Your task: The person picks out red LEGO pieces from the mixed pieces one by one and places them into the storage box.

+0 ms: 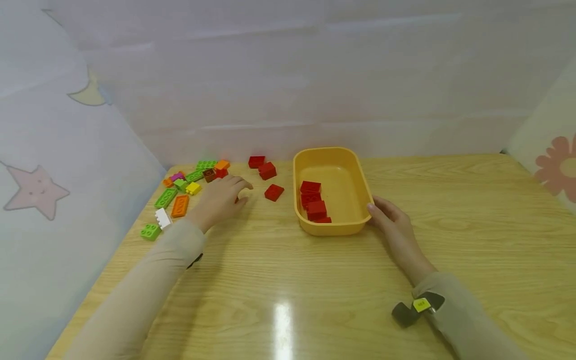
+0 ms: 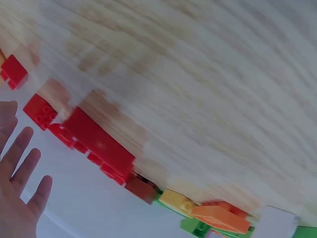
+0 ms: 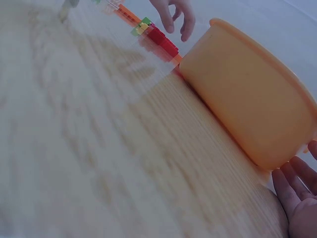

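My left hand (image 1: 222, 197) is over the left part of the table, its fingers loosely extended and holding nothing. In the left wrist view its fingers (image 2: 20, 168) are spread, and a long red toy brick (image 2: 101, 141) lies nearby. To its right are loose red bricks (image 1: 274, 192), with two more red bricks (image 1: 267, 171) behind. My right hand (image 1: 396, 232) grips the right front corner of a yellow plastic tray (image 1: 333, 229), thumb at the rim and fingers against the outer wall. Several red bricks (image 1: 317, 210) lie along the left side inside the tray.
Mixed bricks spread left of and behind my left hand: a white brick (image 1: 163, 218), an orange brick (image 1: 180, 205), a yellow brick (image 1: 193, 188) and several green ones (image 1: 150, 231). A pale wall (image 1: 315, 90) borders the wooden table (image 1: 252, 280) at the back.
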The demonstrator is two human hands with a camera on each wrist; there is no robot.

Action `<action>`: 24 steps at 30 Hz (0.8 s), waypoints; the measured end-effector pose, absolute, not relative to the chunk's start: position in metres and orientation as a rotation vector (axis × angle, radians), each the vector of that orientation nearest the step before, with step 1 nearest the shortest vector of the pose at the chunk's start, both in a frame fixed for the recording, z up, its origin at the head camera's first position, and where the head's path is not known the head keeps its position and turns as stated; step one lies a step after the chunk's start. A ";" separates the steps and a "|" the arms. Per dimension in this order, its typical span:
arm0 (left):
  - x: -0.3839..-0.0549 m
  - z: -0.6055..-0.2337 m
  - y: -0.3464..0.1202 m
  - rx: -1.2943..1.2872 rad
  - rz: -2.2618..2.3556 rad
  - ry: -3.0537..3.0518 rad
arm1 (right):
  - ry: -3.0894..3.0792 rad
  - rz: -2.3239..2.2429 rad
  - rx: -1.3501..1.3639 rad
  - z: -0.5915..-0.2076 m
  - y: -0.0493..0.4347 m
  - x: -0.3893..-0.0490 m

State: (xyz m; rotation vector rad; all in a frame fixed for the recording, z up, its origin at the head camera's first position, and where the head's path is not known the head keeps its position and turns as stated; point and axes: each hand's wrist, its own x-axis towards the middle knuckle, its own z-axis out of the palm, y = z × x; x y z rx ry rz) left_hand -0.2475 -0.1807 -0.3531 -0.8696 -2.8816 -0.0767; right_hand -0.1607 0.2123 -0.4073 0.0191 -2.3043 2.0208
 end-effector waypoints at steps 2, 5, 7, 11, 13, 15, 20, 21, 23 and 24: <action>-0.247 -0.355 -0.188 -0.849 -0.086 -2.894 | -2.304 2.014 0.016 -0.408 0.212 -0.161; -0.247 -0.358 -0.198 -0.809 -0.089 -2.913 | -2.309 2.001 0.023 -0.408 0.212 -0.161; -0.247 -0.359 -0.205 -0.781 -0.091 -2.920 | -2.305 2.004 0.032 -0.408 0.211 -0.161; -0.246 -0.361 -0.216 -0.740 -0.104 -2.921 | -2.289 2.007 0.040 -0.409 0.211 -0.162; -0.246 -0.362 -0.221 -0.724 -0.106 -2.928 | -2.285 2.010 0.039 -0.409 0.211 -0.163; -0.246 -0.362 -0.224 -0.715 -0.116 -2.941 | -2.287 2.013 0.032 -0.409 0.211 -0.163; -0.248 -0.362 -0.228 -0.687 -0.111 -2.991 | -2.303 2.009 0.020 -0.409 0.213 -0.162; -0.248 -0.362 -0.228 -0.684 -0.108 -2.998 | -2.306 2.008 0.019 -0.409 0.213 -0.162; -0.248 -0.362 -0.229 -0.677 -0.103 -3.010 | -2.308 2.007 0.021 -0.409 0.214 -0.162; -0.248 -0.362 -0.229 -0.674 -0.105 -3.015 | -2.302 2.015 0.024 -0.409 0.214 -0.162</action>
